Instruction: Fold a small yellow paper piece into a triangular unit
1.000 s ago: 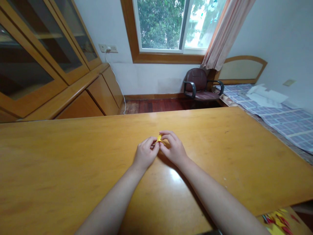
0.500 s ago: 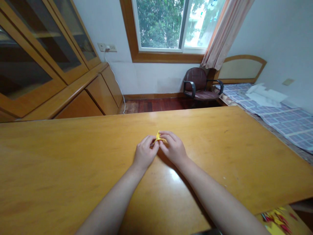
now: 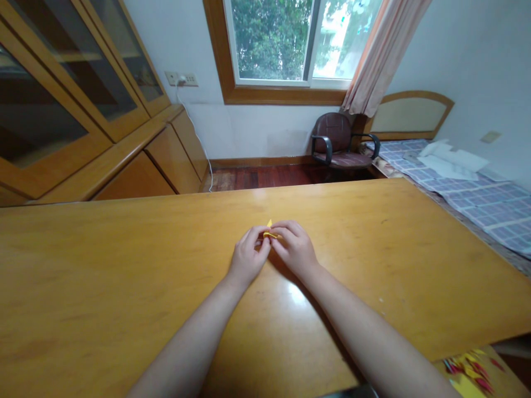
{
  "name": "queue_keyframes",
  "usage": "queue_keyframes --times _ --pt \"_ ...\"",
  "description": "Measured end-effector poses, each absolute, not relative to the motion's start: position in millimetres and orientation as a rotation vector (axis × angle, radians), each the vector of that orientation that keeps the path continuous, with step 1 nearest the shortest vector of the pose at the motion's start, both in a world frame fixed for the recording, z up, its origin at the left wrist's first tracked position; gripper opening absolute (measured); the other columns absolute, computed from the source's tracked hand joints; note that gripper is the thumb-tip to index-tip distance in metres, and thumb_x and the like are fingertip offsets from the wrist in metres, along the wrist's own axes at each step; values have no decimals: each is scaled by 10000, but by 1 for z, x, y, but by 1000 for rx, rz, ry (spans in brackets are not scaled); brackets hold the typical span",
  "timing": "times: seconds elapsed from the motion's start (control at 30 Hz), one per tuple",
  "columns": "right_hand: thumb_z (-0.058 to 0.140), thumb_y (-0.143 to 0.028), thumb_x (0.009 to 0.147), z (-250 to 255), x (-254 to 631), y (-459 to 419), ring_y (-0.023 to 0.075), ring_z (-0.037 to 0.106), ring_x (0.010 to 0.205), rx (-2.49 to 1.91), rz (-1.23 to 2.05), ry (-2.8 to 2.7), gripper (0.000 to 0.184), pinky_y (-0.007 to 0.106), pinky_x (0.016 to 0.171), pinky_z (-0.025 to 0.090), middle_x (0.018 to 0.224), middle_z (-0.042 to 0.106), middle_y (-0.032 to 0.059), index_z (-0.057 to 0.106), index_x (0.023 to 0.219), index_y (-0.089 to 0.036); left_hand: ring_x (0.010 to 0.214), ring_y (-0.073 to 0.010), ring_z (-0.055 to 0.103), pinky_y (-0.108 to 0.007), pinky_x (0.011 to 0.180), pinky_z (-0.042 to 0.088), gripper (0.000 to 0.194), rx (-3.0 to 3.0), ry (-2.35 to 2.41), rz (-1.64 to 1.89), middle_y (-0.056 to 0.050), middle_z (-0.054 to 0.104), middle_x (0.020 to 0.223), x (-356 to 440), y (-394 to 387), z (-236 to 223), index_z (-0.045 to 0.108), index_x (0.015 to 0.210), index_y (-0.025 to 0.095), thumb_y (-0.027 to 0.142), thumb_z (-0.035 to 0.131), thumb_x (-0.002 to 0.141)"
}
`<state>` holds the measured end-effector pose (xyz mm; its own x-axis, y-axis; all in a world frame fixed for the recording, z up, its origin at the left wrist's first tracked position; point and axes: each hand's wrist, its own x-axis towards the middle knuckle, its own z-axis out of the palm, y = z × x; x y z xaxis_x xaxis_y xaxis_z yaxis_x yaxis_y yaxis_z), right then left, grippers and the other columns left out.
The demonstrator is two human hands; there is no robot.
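Between my two hands is a small piece of folded yellow paper [image 3: 270,234], with one pointed tip standing up at the back. My left hand [image 3: 248,251] pinches its left side, thumb in front and fingers curled behind. On the other side my right hand [image 3: 295,247] grips the right part between thumb and bent fingers. The fingertips of both hands almost meet and cover much of the paper, so its full shape is hidden. Both hands are low over the wooden table [image 3: 124,276], around its middle.
At the lower right, a lower surface holds a pile of yellow and red paper pieces [image 3: 470,370]. A dark object [image 3: 350,392] shows at the bottom edge. Beyond the table stand a brown armchair [image 3: 334,138], a bed [image 3: 477,193] and, leftward, a glass-door cabinet [image 3: 95,138].
The yellow paper has turned in the fingers; its upright tip rose, then became partly covered. My left fingers have shifted slightly up and over it. My right hand stays almost in place.
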<state>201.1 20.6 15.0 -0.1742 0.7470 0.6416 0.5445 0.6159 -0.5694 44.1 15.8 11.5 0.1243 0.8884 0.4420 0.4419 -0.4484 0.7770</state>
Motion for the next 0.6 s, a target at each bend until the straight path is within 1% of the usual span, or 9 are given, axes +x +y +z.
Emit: queue_keyframes --times 0.1,0.2,0.37,0.47,0.6 --pt "618 -169 861 12 202 23 221 626 965 -1051 314 -1794 127 395 877 540 1015 673 83 694 940 -235 876 -156 681 -280 800 586 142 1887 1286 1307 -37 682 971 44 18 10 611 1009 213 203 563 876" --pt "626 -152 848 10 202 24 203 636 979 -1014 439 -1716 116 366 857 562 1044 656 82 688 914 -224 882 -160 680 -291 812 583 153 1826 1257 1299 -39 676 980 44 20 7 605 1011 209 219 589 860" --pt "650 -208 850 11 202 25 177 655 971 -946 663 -1597 65 315 813 588 1041 650 73 700 890 -224 903 -167 672 -300 848 562 164 1754 1150 1269 -44 670 994 41 20 10 609 1008 202 268 617 859" --pt "670 -242 846 14 204 25 180 661 963 -955 727 -1562 49 315 805 585 1008 671 68 711 867 -226 916 -177 666 -300 836 552 165 1711 1112 1241 -44 680 981 38 20 15 628 990 201 323 575 892" --pt "670 -255 849 17 205 24 180 674 894 -958 773 -1552 61 313 777 577 925 700 58 717 866 -221 932 -186 654 -296 838 525 203 1702 1134 1247 -41 693 966 35 21 17 653 975 200 357 536 919"
